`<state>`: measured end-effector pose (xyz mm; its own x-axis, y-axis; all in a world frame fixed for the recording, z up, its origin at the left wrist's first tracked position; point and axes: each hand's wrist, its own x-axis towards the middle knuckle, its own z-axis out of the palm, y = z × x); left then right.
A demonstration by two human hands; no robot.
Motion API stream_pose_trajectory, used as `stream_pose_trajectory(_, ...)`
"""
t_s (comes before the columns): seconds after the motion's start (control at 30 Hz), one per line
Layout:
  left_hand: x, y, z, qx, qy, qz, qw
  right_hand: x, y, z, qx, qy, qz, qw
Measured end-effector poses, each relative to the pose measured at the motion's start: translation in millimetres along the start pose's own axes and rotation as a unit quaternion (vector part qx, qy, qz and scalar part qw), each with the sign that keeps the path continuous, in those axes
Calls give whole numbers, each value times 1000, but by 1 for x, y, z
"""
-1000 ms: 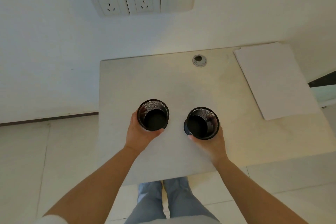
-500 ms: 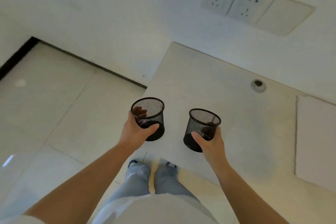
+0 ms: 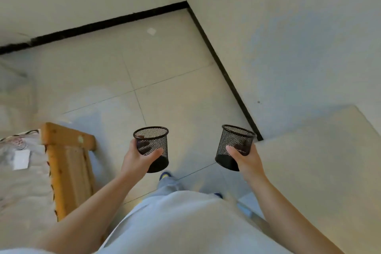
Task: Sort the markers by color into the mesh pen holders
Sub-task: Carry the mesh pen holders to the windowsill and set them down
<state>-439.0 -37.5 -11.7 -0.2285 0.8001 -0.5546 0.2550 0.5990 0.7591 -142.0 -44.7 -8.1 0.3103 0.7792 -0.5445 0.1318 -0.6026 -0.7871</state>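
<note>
Above a tiled floor (image 3: 165, 64) at frame centre, the left hand (image 3: 137, 159) and right hand (image 3: 246, 161) each curl fingers around an empty black wire-mesh pen holder, left (image 3: 152, 148) and right (image 3: 235, 146); no markers visible, sorting seemingly unstarted.

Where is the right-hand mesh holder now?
In the head view, the right mesh holder is off the table, gripped by the right hand above the floor beside the table's near corner.

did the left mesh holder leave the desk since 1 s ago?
Yes. The left mesh pen holder, gripped by the left hand, stood on the desk a second ago; now it is carried over the floor tiles, left of the desk.
</note>
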Motion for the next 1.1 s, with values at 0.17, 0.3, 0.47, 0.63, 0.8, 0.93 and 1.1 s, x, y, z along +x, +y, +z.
stream_pose_trajectory(0.17,29,-33,-79,-7,52,-55,997,18,-26,91,-29,-35,29,999)
stream_pose_trajectory(0.3,52,-35,-119,-38,95,-89,991,36,-55,150,-63,-77,33,995)
stream_pose_trajectory(0.47,105,-15,-152,-73,108,-101,986,85,-105,216,-112,-108,16,988)
stream_pose_trajectory(0.63,185,14,-193,-66,153,-117,979,155,-161,293,-131,-157,5,979)
stream_pose_trajectory(0.8,259,53,-258,-95,228,-167,955,230,-249,372,-201,-220,-10,955)
stream_pose_trajectory(0.93,313,83,-307,-134,302,-172,928,284,-325,444,-260,-263,-39,928)
stream_pose_trajectory(1.1,359,97,-361,-180,347,-203,898,317,-394,540,-287,-284,-59,913)
